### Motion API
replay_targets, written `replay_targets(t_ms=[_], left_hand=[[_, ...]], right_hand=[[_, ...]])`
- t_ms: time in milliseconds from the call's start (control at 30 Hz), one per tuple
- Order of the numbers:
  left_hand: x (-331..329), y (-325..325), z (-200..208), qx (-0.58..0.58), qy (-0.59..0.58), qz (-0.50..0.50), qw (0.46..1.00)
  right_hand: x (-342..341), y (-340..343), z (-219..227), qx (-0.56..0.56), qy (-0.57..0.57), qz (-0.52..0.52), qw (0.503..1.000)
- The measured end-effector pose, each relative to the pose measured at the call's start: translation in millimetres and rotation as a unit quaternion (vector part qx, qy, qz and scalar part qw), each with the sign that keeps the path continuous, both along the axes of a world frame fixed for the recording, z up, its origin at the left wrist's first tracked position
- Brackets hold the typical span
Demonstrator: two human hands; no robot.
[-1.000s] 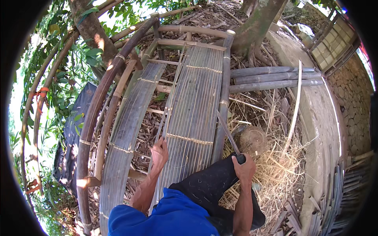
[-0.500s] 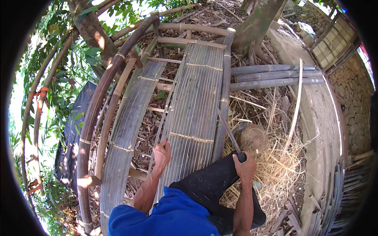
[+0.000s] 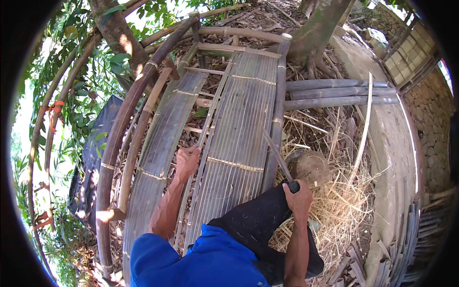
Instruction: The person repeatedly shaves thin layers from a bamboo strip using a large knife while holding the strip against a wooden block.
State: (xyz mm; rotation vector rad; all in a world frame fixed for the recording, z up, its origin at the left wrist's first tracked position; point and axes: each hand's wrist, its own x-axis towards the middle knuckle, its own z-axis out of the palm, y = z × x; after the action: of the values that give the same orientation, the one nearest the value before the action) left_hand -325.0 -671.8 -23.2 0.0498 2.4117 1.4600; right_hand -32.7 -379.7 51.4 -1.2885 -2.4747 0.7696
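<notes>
I sit on a bamboo bench whose seat is a slatted panel (image 3: 239,124) of narrow strips tied with pale crosswise lashings. My left hand (image 3: 188,159) is closed at the gap beside this panel, on a thin bamboo strip (image 3: 206,128) running lengthwise along the gap. Its fingertips are partly hidden. My right hand (image 3: 298,197) rests by my right knee, wrapped round the black handle of a long knife (image 3: 278,157). The blade slants up and left, its tip over the panel's right edge.
A second slatted panel (image 3: 155,148) lies left of the gap, beside a curved bamboo rail (image 3: 112,143). Bamboo poles (image 3: 339,93) extend right from the bench. Straw (image 3: 344,205) and a round wood stump (image 3: 311,167) are at my right, before a low concrete edge (image 3: 387,167).
My left hand has moved slightly left and away from me, its fingers closing on the bamboo strip. The right hand and knife have hardly moved; the whole view has shifted a little.
</notes>
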Motion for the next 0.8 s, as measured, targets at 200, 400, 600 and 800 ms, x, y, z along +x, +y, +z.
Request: replay_targets(t_ms=[200, 400, 600, 800], left_hand=[[2, -2, -43, -0.178, 0.126, 0.004, 0.976], [1, -20, -60, -0.207, 0.300, 0.007, 0.931], [22, -92, -39, -0.407, 0.206, -0.052, 0.888], [38, -110, -35, -0.490, 0.131, -0.071, 0.859]], right_hand=[[2, 6, -2, 0.009, 0.017, 0.003, 1.000], [16, 6, -12, 0.019, 0.052, -0.018, 0.998], [42, 16, -4, -0.020, 0.125, -0.062, 0.990], [90, 47, -7, -0.056, 0.145, -0.092, 0.984]])
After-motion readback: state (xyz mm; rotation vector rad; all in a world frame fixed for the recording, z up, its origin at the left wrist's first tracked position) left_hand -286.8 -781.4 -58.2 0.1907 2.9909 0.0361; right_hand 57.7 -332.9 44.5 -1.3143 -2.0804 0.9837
